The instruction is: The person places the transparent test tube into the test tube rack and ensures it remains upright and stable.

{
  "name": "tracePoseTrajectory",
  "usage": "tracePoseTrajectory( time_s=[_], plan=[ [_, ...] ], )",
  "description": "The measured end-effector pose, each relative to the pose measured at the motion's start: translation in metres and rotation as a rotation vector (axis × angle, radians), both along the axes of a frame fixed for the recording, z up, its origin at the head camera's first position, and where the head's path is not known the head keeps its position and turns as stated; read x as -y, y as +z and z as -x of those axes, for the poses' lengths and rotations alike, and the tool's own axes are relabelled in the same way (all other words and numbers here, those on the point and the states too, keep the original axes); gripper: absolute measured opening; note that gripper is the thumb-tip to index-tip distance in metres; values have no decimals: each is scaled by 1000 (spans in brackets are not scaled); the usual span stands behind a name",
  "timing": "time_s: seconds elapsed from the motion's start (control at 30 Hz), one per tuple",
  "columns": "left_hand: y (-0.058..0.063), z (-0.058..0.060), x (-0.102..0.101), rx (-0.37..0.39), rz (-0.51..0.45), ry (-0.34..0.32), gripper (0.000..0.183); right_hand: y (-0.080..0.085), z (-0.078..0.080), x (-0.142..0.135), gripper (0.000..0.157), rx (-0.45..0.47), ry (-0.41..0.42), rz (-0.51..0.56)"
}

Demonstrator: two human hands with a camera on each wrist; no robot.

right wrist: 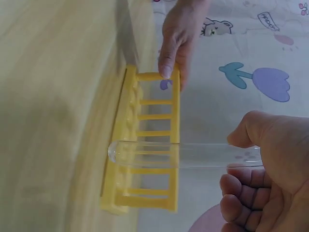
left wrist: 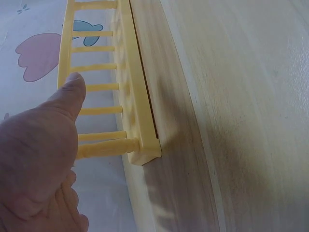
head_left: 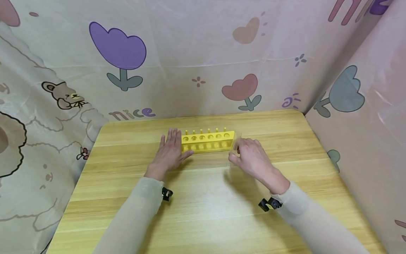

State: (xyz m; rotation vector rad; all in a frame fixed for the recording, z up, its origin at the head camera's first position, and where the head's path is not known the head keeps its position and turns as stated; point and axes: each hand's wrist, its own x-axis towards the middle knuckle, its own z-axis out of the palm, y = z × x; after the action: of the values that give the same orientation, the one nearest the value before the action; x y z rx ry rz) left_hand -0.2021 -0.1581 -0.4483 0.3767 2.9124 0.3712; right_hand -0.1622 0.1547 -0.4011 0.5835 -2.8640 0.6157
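Observation:
A yellow test tube rack (head_left: 207, 137) stands near the back of the table, with a row of round holes and a row of pegs behind them. At its left end rests my left hand (head_left: 169, 151), fingers straight along the end and thumb stretched across the front. My right hand (head_left: 255, 158), by the rack's right end, pinches the upper part of a clear glass test tube (right wrist: 203, 154) between thumb and fingers. The tube points rounded end down, and in the right wrist view it overlaps the rack's front. I see no tubes in the rack's holes.
The wood-grain table (head_left: 203, 197) stretches toward me in front of the rack. Behind it and at both sides hangs a pale curtain (head_left: 177, 46) printed with flowers. A small black camera (head_left: 269, 204) sits at each wrist.

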Motion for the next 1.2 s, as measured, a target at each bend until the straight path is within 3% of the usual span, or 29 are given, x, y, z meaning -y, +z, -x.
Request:
tracePoseTrajectory(
  time_s=[0.6, 0.8, 1.2],
  plan=[
    [1, 1, 2, 18, -1, 2, 95, 35, 34, 25, 22, -170, 57, -32],
    [0, 1, 1, 17, -3, 2, 96, 40, 48, 30, 21, -229, 70, -37],
    [2, 1, 1, 18, -9, -4, 91, 41, 69, 38, 19, -228, 44, -8]
  ],
)
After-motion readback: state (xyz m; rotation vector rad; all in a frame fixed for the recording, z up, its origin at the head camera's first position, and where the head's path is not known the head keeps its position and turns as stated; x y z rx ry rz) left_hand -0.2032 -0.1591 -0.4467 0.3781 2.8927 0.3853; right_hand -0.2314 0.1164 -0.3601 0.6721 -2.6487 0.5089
